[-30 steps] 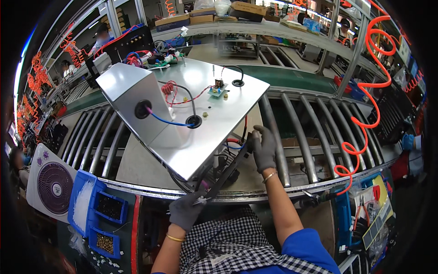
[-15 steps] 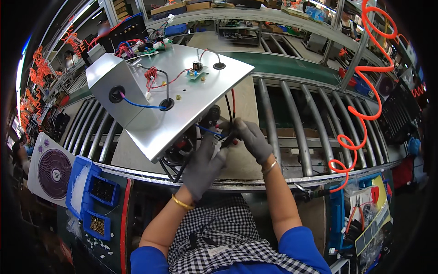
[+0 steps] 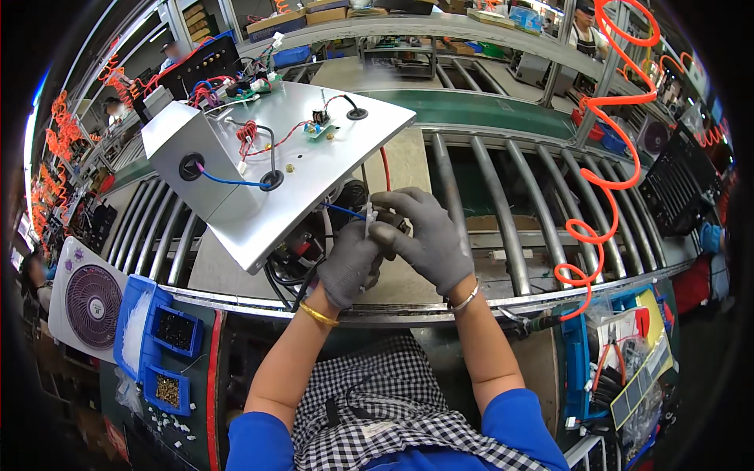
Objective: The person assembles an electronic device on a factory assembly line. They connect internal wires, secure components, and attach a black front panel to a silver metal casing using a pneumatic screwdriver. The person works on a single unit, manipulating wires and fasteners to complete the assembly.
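Note:
Both gloved hands meet just off the near right edge of a silver metal chassis panel (image 3: 322, 177). My left hand (image 3: 347, 265) is closed round a small pale connector (image 3: 369, 220), with a blue wire (image 3: 342, 209) running toward it from under the panel. From the right, my right hand (image 3: 424, 239) bends its fingers and thumb toward the same connector; what lies in its grip is partly hidden. Behind the fingers rises a red cable (image 3: 386, 167). Black cables (image 3: 281, 286) hang beneath the panel, left of my left hand. A small circuit board (image 3: 316, 128) sits on top of the panel.
Metal conveyor rollers (image 3: 503, 212) stretch to the right. A coiled orange air hose (image 3: 601, 188) hangs there, ending at a tool (image 3: 538, 322). Blue parts bins (image 3: 167, 388) and a white fan unit (image 3: 90, 302) stand at left. A blue tray (image 3: 577, 369) with tools lies right.
My right hand has turned and come over toward my left hand, its fingers now curled at the pale connector. The view has shifted slightly, and the panel appears a little farther left.

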{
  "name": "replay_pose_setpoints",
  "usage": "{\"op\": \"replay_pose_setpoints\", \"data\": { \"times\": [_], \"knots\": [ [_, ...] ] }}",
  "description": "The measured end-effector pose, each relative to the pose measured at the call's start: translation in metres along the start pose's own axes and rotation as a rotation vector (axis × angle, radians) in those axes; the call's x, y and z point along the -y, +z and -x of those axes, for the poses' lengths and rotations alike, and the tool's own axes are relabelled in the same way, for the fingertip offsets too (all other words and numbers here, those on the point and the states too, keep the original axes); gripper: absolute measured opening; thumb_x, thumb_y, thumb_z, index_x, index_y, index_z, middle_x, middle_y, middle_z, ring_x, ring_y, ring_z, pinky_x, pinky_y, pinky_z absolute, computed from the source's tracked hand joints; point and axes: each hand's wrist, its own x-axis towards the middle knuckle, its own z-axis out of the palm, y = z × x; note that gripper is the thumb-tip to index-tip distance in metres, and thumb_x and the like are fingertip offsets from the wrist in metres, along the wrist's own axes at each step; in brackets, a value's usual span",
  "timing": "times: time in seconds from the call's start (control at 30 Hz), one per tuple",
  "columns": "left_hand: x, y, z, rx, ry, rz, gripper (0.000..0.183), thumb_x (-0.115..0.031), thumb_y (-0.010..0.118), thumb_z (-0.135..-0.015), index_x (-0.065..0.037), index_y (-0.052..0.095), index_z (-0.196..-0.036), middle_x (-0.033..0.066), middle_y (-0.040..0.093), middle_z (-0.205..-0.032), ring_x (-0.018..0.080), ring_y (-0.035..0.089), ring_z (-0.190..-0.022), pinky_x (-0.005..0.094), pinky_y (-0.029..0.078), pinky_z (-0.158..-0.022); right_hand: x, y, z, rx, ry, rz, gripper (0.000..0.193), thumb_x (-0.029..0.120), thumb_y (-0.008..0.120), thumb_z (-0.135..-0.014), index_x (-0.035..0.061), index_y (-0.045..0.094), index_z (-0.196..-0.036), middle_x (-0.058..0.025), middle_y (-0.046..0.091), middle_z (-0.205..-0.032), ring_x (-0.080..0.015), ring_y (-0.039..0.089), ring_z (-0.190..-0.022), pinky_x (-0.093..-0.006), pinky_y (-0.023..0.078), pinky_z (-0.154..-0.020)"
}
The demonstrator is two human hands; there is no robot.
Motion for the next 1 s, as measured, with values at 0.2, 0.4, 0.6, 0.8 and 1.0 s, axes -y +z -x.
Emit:
{"op": "replay_pose_setpoints", "data": {
  "times": [0.2, 0.4, 0.6, 0.8, 1.0],
  "knots": [
    [-0.013, -0.012, 0.008, 0.202, -0.05, 0.193, 0.018, -0.017, 0.052, -0.092, -0.007, 0.052, -0.107, 0.0013, 0.052, -0.073, 0.0038, 0.039, -0.043, 0.0195, 0.033, -0.037, -0.007, 0.006, -0.005, 0.089, 0.106, -0.227, 0.024, 0.024, 0.072, -0.083, 0.0071, 0.071, -0.1, -0.0097, 0.066, -0.096, -0.0267, 0.062, -0.09, -0.0368, 0.052, -0.08],
    [-0.017, -0.012, 0.013, 0.238, -0.069, 0.177, 0.011, -0.017, 0.047, -0.092, -0.008, 0.053, -0.096, -0.004, 0.046, -0.068, 0.0008, 0.033, -0.044, 0.0189, 0.032, -0.042, -0.002, 0.004, -0.01, 0.117, 0.063, -0.177, 0.022, 0.024, 0.071, -0.084, 0.0079, 0.071, -0.098, -0.0099, 0.066, -0.094, -0.0267, 0.062, -0.088, -0.0373, 0.051, -0.078],
    [-0.01, -0.017, 0.013, 0.283, -0.078, 0.259, 0.01, -0.01, 0.046, -0.09, -0.007, 0.052, -0.098, -0.0027, 0.048, -0.071, 0.0032, 0.036, -0.045, 0.0214, 0.038, -0.048, -0.002, 0.007, -0.013, 0.05, 0.019, -0.076, 0.022, 0.024, 0.073, -0.08, 0.0114, 0.071, -0.097, -0.0097, 0.065, -0.096, -0.0292, 0.062, -0.091, -0.0388, 0.05, -0.081],
    [0.006, -0.02, 0.004, 0.198, 0.191, -0.146, 0.011, -0.016, 0.051, -0.09, -0.005, 0.053, -0.093, 0.0034, 0.052, -0.073, 0.0048, 0.039, -0.041, 0.0211, 0.032, -0.036, 0.008, 0.002, -0.018, 0.027, -0.226, 0.212, 0.023, 0.022, 0.075, -0.076, 0.014, 0.07, -0.097, -0.008, 0.065, -0.102, -0.0309, 0.061, -0.097, -0.0395, 0.05, -0.083],
    [-0.02, -0.006, 0.011, 0.02, 0.007, -0.076, 0.017, -0.019, 0.053, -0.093, -0.003, 0.057, -0.095, 0.0023, 0.054, -0.069, 0.0048, 0.039, -0.043, 0.0206, 0.031, -0.039, -0.013, 0.001, -0.015, -0.172, -0.017, -0.264, 0.017, 0.018, 0.07, -0.087, 0.0076, 0.064, -0.099, -0.0072, 0.068, -0.096, -0.0215, 0.064, -0.086, -0.0321, 0.052, -0.076]
  ]
}}
